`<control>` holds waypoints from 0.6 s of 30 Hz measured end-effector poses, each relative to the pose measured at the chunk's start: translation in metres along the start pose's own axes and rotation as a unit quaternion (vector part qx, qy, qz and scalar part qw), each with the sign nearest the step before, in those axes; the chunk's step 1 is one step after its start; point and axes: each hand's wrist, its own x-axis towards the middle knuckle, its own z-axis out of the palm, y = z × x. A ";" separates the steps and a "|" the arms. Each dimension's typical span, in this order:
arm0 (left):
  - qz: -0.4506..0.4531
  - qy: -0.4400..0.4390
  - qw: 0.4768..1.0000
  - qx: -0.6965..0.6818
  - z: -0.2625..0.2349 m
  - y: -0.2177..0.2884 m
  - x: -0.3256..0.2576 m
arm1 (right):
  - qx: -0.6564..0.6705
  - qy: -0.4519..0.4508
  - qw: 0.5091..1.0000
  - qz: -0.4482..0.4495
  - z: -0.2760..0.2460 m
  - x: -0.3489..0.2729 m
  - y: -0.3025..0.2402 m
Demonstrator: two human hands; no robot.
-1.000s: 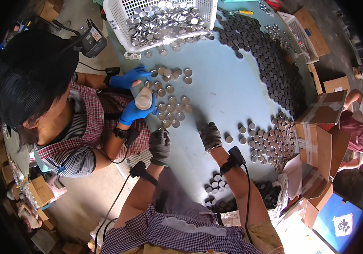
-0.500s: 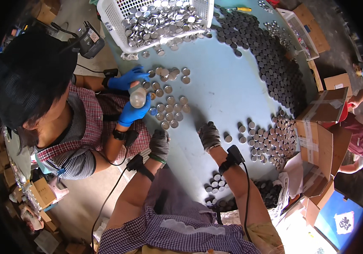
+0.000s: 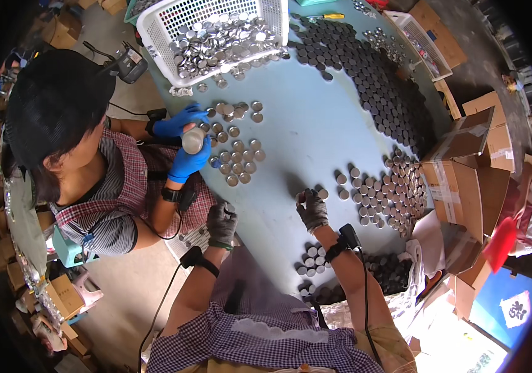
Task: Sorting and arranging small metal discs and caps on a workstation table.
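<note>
Desk [image 3: 284,137] smooth, pale blue-green, faintly scuffed. Left hand [image 3: 221,229] in a dark grey knit glove, fingers curled narrow by the desk's near edge; cannot tell whether anything is pinched inside. Right hand [image 3: 312,214] gloved alike, above the desk, fingers drawn in; its grip also too small to read. Just beside its fingertips, on the desk, one squat round cap [image 3: 323,194], top flat and pale; contact unclear.

To the right, similar short cylindrical caps [image 3: 396,193], loosely scattered, then packed close. Beyond them a broad bank of dull black discs [image 3: 390,105]. Far end: white plastic basket [image 3: 154,37], walls perforated, heaped with shiny silver metal lids [image 3: 222,43]. On the left, shallow round silvery pieces [image 3: 238,158] in clusters near a co-worker's blue gloves [image 3: 189,165], which hold a rounded translucent vessel [image 3: 192,141]. Right side: brown cardboard box [image 3: 455,186], flaps open.
</note>
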 end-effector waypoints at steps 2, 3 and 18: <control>0.086 0.021 0.988 0.129 -0.015 -0.017 -0.009 | -0.003 0.025 0.999 -0.043 0.005 -0.003 -0.018; 0.075 0.003 0.988 0.139 -0.007 -0.013 -0.011 | -0.037 0.010 0.999 -0.024 0.001 -0.007 -0.016; 0.176 -0.191 0.962 -0.076 0.158 0.143 -0.005 | 0.182 0.064 0.971 0.139 0.051 0.008 0.134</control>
